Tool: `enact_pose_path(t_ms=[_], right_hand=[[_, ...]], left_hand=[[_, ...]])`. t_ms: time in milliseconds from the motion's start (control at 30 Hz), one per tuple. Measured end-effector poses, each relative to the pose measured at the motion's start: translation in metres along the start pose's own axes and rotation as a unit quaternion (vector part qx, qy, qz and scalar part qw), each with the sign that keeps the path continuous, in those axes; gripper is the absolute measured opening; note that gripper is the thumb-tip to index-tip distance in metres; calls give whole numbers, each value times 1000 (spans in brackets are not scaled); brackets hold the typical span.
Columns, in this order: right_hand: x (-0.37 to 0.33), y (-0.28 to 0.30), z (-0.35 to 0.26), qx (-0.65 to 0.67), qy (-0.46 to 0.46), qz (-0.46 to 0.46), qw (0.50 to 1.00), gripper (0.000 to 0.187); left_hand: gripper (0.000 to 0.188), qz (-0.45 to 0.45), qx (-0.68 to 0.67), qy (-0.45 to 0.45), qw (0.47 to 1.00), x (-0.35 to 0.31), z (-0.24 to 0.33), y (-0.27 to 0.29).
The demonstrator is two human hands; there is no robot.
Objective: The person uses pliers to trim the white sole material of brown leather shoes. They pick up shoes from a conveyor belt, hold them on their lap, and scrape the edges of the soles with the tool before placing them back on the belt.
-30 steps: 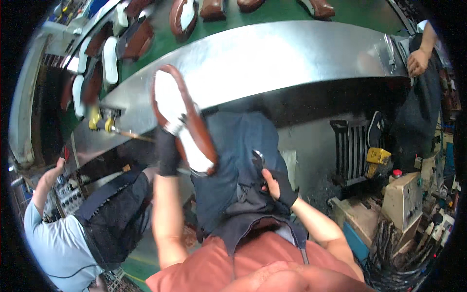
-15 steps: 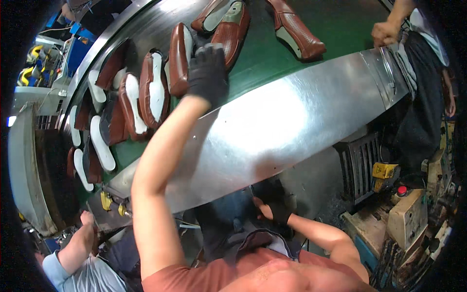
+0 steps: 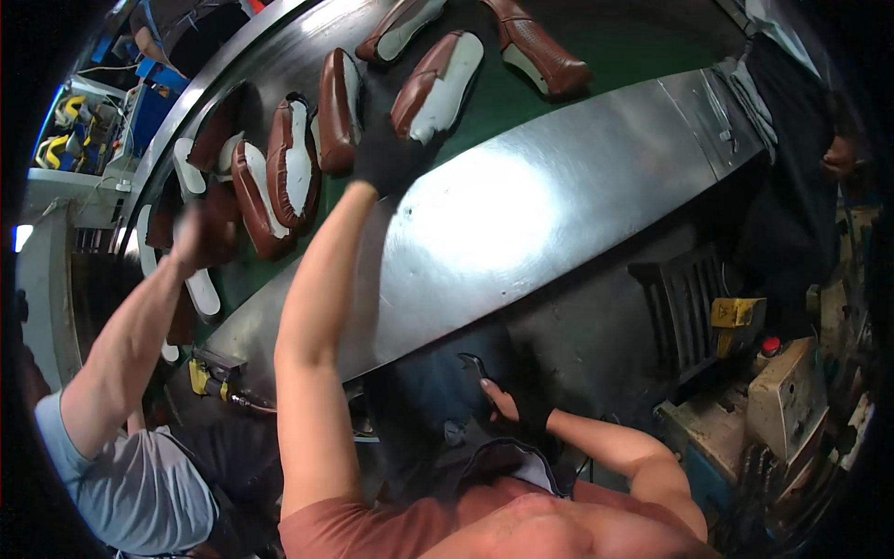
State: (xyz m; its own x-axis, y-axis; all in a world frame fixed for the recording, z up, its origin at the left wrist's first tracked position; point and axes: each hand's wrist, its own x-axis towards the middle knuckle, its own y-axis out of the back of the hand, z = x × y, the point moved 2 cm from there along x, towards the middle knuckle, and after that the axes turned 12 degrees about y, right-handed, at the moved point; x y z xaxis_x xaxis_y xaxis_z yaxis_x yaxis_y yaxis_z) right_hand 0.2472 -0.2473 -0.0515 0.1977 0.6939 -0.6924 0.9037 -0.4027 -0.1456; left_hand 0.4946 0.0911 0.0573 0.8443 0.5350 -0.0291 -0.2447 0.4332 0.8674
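My left hand [image 3: 396, 160], in a black glove, is at the near end of a brown shoe [image 3: 445, 86] on the green belt. The shoe lies with its pale underside up, and my fingers close on its lower edge, partly lost in dark. Just left of that hand stands another brown shoe [image 3: 339, 107] on its side. Low in front of my body, my right hand [image 3: 518, 406], also gloved with bare fingertips, grips a dark metal hand tool [image 3: 471, 360] with a hooked, claw-like tip.
Several more brown shoes [image 3: 291, 163] lie along the green belt [image 3: 615, 56]. A shiny metal ledge [image 3: 559, 224] borders it on my side. At left, a co-worker's hand [image 3: 207, 228] reaches among the shoes. A machine box with a red button [image 3: 769, 347] stands at lower right.
The shoe under my left hand has turned over from upper-up to underside-up. The left co-worker's arm has reached onto the belt; the right person's fist has left the ledge. The belt's shoes shifted slightly left.
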Motion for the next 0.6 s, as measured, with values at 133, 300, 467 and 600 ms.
enact_pose_path(t_ms=[133, 300, 467, 600], right_hand=[[-9, -9, 3, 14, 80, 27, 996, 55], [-34, -8, -3, 47, 148, 126, 980, 47], [-60, -19, -3, -13, 152, 122, 981, 63], [-72, -37, -32, 8, 236, 67, 969, 61]], left_hand=[[41, -111, 9, -50, 993, 10, -3, 18], [56, -129, -513, 119, 840, -193, -19, 40], [47, -146, -781, 221, 566, -381, -91, 49], [90, -14, -563, 179, 807, -477, -87, 19]])
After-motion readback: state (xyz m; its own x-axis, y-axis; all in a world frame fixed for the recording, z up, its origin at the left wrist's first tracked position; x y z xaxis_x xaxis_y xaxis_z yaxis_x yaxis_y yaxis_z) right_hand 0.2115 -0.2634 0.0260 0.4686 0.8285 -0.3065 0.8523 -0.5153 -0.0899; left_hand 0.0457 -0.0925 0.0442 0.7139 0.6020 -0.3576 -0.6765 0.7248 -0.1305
